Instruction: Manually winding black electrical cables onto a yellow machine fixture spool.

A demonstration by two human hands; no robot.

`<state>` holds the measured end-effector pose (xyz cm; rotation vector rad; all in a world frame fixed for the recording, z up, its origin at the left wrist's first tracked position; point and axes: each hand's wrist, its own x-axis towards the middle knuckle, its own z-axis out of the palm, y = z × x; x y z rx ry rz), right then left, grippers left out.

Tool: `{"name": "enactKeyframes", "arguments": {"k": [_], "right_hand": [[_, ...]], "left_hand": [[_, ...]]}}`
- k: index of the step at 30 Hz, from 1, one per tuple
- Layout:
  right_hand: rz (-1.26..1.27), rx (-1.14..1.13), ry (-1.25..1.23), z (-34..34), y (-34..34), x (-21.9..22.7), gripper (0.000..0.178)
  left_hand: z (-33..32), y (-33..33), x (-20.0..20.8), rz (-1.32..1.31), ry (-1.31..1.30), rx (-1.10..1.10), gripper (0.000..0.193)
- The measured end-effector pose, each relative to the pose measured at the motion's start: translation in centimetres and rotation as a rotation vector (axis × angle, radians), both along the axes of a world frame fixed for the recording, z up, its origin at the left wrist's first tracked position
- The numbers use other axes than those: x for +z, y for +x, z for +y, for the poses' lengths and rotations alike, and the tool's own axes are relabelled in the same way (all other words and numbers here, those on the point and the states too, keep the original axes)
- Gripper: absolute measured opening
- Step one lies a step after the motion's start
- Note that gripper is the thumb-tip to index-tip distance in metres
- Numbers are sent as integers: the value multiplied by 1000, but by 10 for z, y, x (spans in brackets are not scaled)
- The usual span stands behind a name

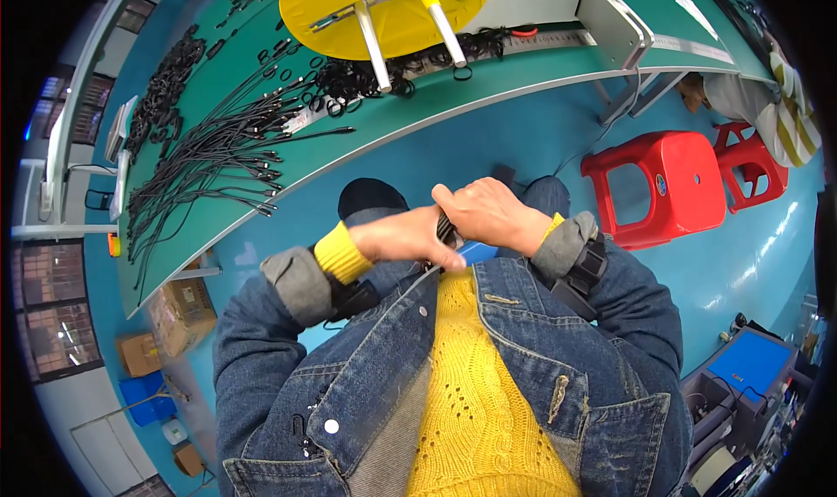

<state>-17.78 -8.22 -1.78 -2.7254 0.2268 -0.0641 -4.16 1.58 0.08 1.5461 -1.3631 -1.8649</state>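
My left hand [403,237] and my right hand [494,212] meet in front of my yellow sweater, above my lap. Both are closed around a short dark strand or bundle [445,229], perhaps black cable; most of it is covered by my fingers. Just below the right hand a small blue surface [477,253] shows, and I cannot make out what it belongs to. On the green table ahead to the left lies a spread of black cables [218,161] with metal plugs.
A yellow round stool [384,17] rests upside down on the table [366,122], its legs pointing at me, beside black loops [349,83]. Red plastic stools [667,187] stand right, near another person's sleeve [789,113]. Cardboard boxes [181,314] sit on the left floor.
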Motion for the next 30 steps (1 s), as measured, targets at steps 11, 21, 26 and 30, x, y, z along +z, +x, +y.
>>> {"name": "enactKeyframes", "arguments": {"k": [11,21,26,30], "right_hand": [[-337,-114,516,9,19,-40,20],[-226,-157,467,10,29,-36,22],[-125,-70,470,-1,32,-22,26],[-233,-53,451,-44,29,20,30]], "left_hand": [[9,14,-12,4,68,174,18],[15,28,-14,229,251,301,8],[15,16,-9,42,213,394,10],[21,24,-13,281,222,612,12]]}}
